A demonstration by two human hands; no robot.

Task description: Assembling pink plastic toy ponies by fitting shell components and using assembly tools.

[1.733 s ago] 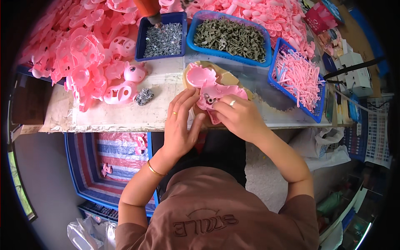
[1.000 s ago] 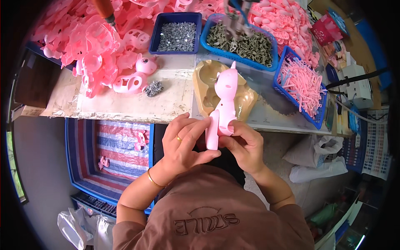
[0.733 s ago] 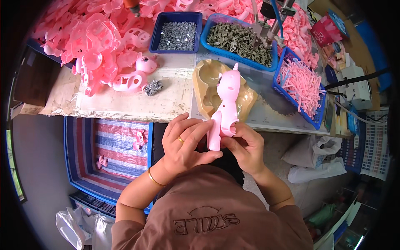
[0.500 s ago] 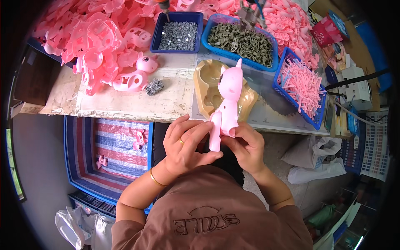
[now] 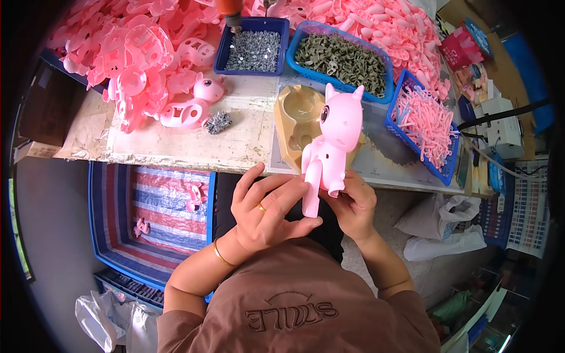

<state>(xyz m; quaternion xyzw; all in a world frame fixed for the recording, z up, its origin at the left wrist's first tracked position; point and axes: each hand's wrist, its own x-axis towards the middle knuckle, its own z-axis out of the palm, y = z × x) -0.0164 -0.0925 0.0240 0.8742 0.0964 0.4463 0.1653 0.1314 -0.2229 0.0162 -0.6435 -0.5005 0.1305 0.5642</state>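
Observation:
A pink plastic unicorn toy (image 5: 334, 138) stands upright between my two hands, just off the bench's front edge. Its large eye and horn show, and one long leg hangs down on the left. My left hand (image 5: 268, 203) has its fingertips and thumb on that leg. From the right, my right hand (image 5: 351, 206) grips the lower body; its fingertips are partly hidden behind the toy. Behind the toy lies a tan moulded fixture (image 5: 286, 126) with rounded hollows, on the bench.
Pink shell parts (image 5: 141, 59) heap at the back left, beside a blue tray of screws (image 5: 253, 52). Blue baskets hold olive-green pieces (image 5: 341, 62) and thin pink strips (image 5: 425, 123). An orange driver (image 5: 229, 12) hangs above. A striped-lined bin (image 5: 159, 206) stands lower left.
The unicorn has turned and tilted, so its face and eye show more, and its head has shifted right. Both hands stay on it. The orange driver hangs lower in view.

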